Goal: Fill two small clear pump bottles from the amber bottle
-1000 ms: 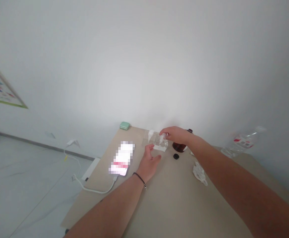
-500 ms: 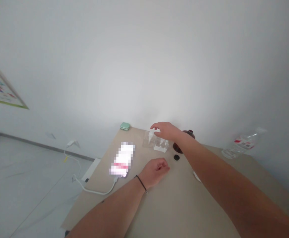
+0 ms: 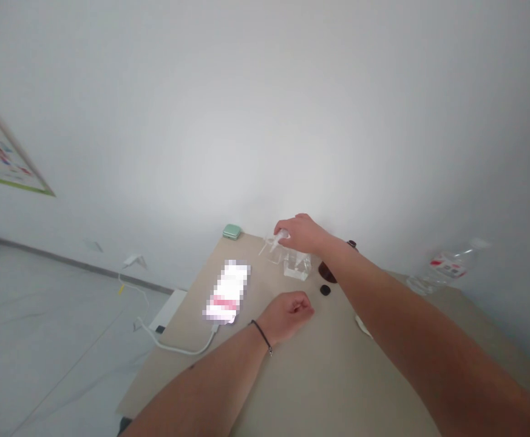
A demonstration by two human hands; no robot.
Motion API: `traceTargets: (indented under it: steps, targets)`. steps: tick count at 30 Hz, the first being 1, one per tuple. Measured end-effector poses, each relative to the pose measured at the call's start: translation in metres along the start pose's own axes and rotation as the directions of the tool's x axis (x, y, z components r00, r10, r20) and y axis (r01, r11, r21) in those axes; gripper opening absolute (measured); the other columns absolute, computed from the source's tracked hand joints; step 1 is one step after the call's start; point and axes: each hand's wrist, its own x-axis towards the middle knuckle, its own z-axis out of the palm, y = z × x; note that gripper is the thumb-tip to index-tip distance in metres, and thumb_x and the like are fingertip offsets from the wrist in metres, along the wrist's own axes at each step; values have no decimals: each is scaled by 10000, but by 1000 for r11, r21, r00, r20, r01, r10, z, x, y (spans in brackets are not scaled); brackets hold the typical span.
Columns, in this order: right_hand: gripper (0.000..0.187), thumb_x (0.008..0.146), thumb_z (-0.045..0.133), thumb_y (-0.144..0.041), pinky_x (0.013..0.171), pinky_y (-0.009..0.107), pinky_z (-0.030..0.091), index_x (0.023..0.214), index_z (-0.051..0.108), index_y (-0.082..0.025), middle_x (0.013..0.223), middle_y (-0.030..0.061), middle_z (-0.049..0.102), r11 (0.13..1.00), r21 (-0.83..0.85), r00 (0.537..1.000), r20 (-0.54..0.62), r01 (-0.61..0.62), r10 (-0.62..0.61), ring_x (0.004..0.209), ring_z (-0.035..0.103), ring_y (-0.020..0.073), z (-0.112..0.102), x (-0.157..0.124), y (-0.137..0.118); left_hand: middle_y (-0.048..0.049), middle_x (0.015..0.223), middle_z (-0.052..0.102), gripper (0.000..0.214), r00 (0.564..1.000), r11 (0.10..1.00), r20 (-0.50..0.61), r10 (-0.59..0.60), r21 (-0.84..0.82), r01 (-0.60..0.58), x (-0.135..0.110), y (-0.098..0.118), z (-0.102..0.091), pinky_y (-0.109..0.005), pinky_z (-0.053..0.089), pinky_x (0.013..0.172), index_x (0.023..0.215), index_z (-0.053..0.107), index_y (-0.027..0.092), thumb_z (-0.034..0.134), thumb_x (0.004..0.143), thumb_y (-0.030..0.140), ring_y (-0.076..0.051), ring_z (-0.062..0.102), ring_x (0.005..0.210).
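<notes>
My right hand (image 3: 302, 233) is at the back of the table, its thumb and fingers closed round a small white piece with a thin pointed end (image 3: 283, 233), perhaps a nozzle or dropper. Just below it stand a clear square container (image 3: 297, 267) and, to the left, a second clear container (image 3: 272, 254). A dark brown bottle (image 3: 327, 273) is partly hidden behind my right forearm, with a black cap (image 3: 325, 290) lying in front of it. Curled into a loose fist, my left hand (image 3: 289, 315) rests on the table; nothing shows in its fingers.
Left of my hands lies a lit phone (image 3: 228, 291) with a white cable (image 3: 187, 352). A green case (image 3: 232, 231) sits at the back left corner of the table (image 3: 310, 388). A clear plastic bottle (image 3: 447, 267) stands at the right, near the wall. A white item (image 3: 363, 326) is half covered by my right arm.
My right hand has closed on the white piece and raised it slightly, tilting its pointed end to the left. My left hand has stayed in place; the view has shifted slightly.
</notes>
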Motion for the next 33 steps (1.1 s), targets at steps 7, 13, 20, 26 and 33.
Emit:
traceTargets:
  steps: [7,13,20,26,33]
  targets:
    - [240,808,586,-295,1032,402,337,1010,702,-238,736,-7,696,992,129,989,-145,-9,28,770,632,203,-59,-66,-17,76,562,375,223,984,999,-173,32,13,-30,6,-3,-2,-235,241,525,704,490,191,560,834,357,-94,333,535]
    - [205,754,611,-260,1036,416,355,933,710,-272,777,2,711,974,209,992,-68,-91,108,891,647,241,-52,-135,-24,46,652,460,211,921,994,-389,24,-93,-65,8,4,-7,-252,339,622,776,528,199,486,894,370,-130,427,624]
    - [218,762,615,-163,1068,491,309,948,696,-242,957,44,760,958,279,997,-17,-70,77,951,675,255,5,-161,-25,-85,1145,596,576,935,957,-259,240,-97,-273,1,-4,-6,-349,441,910,1163,514,202,582,840,673,-241,554,1085]
    - [225,771,631,-156,1074,516,299,962,688,-262,991,39,764,947,313,997,-16,-65,73,948,683,256,29,-164,-34,-151,1407,466,1065,955,953,-70,290,112,-281,-3,-12,-4,-490,340,1117,1419,340,230,937,557,417,-355,439,1325]
    - [358,817,627,-213,1118,549,277,1168,624,-281,1151,58,723,874,466,945,-201,-140,258,1108,637,278,53,-180,-45,-137,1358,494,1006,971,964,-94,219,174,-201,-3,-9,-1,-475,376,1093,1432,331,230,902,604,254,-327,473,1286]
